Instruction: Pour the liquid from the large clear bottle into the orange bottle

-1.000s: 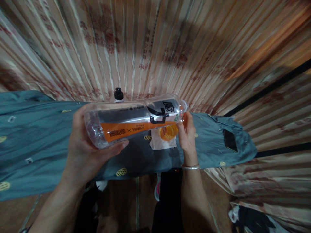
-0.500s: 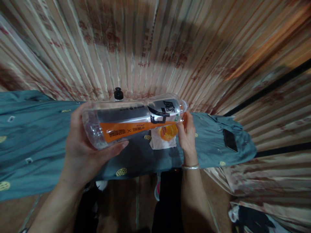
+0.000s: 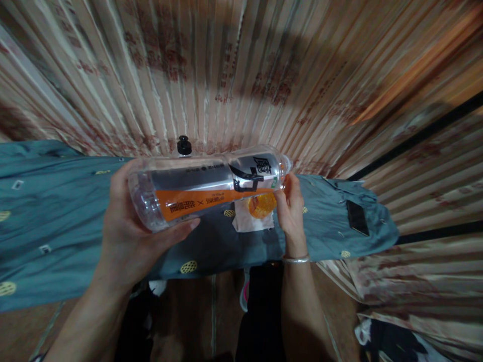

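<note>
A clear plastic bottle (image 3: pixel 211 183) with a silver and orange label lies sideways in the air above the cloth-covered table. Its base end is wrapped by my left hand (image 3: pixel 132 223), thumb along the near side. At the neck end, my right hand (image 3: pixel 290 206) grips the bottle with thumb and fingers; some fingers are hidden behind it. Below the bottle, partly covered by it, an orange, round, glossy item (image 3: pixel 262 205) rests on a white napkin (image 3: pixel 251 222).
A teal patterned cloth (image 3: pixel 64 216) covers the narrow table. Behind the held bottle stands something with a black cap (image 3: pixel 184 145). A dark phone (image 3: pixel 357 217) lies at the right end. Pleated curtains (image 3: pixel 211 75) rise at the back, and black bars (image 3: pixel 418 136) stand at the right.
</note>
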Motion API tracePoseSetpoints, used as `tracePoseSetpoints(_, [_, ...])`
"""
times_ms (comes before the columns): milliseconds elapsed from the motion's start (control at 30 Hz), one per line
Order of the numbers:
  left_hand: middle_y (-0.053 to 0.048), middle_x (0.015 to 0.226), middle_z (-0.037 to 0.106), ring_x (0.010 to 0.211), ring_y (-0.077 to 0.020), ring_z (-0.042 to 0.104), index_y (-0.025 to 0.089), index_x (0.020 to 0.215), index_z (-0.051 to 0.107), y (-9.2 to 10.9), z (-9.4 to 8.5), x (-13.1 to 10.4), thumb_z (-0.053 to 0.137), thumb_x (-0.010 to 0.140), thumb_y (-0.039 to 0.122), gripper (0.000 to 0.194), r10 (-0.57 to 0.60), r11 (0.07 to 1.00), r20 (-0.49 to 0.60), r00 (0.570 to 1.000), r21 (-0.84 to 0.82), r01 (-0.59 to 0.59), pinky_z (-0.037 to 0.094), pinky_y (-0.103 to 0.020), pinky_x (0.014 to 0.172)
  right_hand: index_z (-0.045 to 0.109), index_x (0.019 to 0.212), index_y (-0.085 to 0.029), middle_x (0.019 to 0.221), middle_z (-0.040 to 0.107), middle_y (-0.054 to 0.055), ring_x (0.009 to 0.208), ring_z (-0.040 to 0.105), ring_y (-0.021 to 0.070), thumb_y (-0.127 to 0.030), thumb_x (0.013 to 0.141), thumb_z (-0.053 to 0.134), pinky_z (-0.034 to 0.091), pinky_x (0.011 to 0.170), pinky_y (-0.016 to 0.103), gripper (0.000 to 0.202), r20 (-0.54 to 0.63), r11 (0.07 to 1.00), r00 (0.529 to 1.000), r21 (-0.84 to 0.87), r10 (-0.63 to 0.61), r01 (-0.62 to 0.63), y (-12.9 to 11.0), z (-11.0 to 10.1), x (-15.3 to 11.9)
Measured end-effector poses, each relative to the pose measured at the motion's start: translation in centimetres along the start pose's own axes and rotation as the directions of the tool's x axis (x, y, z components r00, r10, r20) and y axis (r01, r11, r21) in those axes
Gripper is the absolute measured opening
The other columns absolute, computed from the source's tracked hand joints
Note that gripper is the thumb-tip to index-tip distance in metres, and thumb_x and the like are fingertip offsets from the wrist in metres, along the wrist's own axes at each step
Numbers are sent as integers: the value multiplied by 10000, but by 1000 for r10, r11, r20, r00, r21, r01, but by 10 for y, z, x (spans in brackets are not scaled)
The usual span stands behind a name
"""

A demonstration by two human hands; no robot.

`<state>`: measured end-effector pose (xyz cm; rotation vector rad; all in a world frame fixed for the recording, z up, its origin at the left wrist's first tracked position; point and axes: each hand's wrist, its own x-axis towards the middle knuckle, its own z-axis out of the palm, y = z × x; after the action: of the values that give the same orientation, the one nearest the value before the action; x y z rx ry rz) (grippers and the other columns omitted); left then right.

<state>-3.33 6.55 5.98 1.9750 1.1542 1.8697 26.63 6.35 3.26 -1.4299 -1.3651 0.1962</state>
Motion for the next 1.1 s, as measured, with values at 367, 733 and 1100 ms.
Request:
tracePoseSetpoints(367, [-58, 1203, 721, 1013, -239, 751, 261, 1388, 607, -1, 0, 1, 976, 559, 595, 967, -41, 999, 15, 999, -34, 41, 688, -420, 818, 555, 1470, -226, 1415, 702, 146, 1360, 624, 351, -538, 984, 581, 445, 1192, 589, 579, -18, 1000, 1000, -5, -1, 1, -1, -1, 0])
tracePoseSetpoints(733, [-64, 1234, 693, 1053, -251, 735, 249, 1390, 599, 2, -1, 1, 968, 598, 576, 933, -29, 999, 26, 999, -36, 30, 690, -437, 849, 549, 1475, -205, 1398, 701, 160, 1322, 636, 359, -536, 980, 576, 446, 1178, 599, 596, -8, 1000, 1000, -16, 13, -13, -2, -1, 0])
tracePoseSetpoints(1100, [-66, 1261, 692, 1077, -242, 736, 243, 1417, 600, 2, -2, 1, 964, 587, 639, 989, -16, 1000, 14, 1000, -25, 16, 686, -425, 872, 542, 1480, -200, 1412, 696, 167, 1349, 620, 367, -545, 975, 578, 436, 1190, 607, 613, -12, 1000, 1000, -24, 12, -12, 0, 0, 0])
